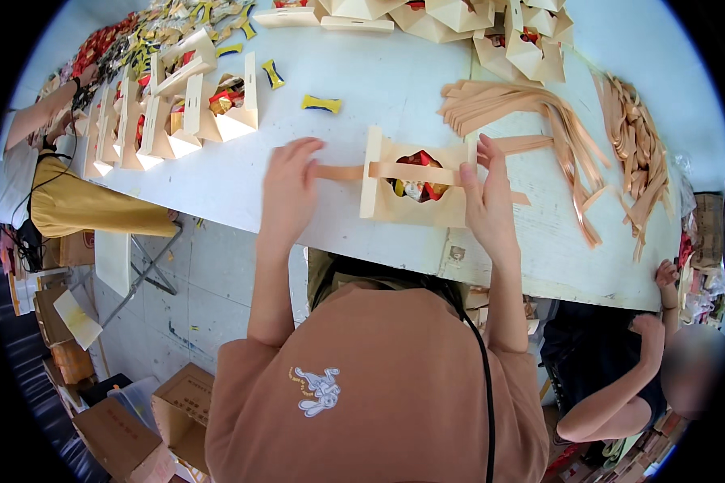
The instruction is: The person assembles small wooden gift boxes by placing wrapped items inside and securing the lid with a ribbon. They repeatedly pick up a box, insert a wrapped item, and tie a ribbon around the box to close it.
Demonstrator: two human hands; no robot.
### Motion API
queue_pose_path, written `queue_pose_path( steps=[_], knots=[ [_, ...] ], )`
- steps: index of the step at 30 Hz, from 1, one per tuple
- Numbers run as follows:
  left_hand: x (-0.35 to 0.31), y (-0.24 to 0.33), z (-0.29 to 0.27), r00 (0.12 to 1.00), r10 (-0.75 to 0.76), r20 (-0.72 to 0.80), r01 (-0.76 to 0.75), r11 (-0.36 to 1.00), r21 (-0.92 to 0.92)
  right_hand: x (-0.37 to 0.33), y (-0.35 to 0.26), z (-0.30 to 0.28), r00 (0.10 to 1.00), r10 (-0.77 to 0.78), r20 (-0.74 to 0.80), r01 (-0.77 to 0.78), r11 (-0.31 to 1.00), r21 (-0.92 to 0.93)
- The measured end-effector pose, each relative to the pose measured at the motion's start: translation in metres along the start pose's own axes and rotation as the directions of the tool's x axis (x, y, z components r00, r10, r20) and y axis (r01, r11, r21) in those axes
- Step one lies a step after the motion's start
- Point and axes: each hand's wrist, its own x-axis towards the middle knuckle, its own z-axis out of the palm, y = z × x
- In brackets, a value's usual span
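The hands are apart: left hand (292,189) pinching the ribbon (415,171), right hand (490,193) clasping the box (415,214). Between them on the tabletop (258,189), it stands filled, ribbon laid across, still untied.

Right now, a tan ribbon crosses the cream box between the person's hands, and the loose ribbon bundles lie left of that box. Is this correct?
Not the side: in the head view, the loose ribbon bundles lie right of the cream box. The rest stands.
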Motion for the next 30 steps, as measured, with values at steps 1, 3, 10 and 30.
queue_pose_path(
  steps=[1,3,10,30],
  knots=[
    [0.001,0.008,0.008,0.991,-0.083,0.108,0.105,0.97,-0.217,0.0,0.005,-0.002,0.999,0.041,0.009,-0.041,0.991,0.127],
    [0.005,0.021,0.017,0.92,-0.159,0.359,0.349,0.749,-0.563,0.005,-0.001,-0.012,0.98,0.151,0.133,-0.162,0.983,0.081],
    [0.009,0.002,-0.001,0.795,-0.237,0.558,0.498,0.781,-0.378,-0.002,0.02,-0.055,0.951,0.166,0.261,-0.163,0.986,-0.033],
    [0.029,0.112,-0.001,0.984,0.154,0.085,-0.054,0.723,-0.688,0.031,-0.102,-0.029,0.957,-0.257,0.138,0.203,0.926,0.318]
  ],
)
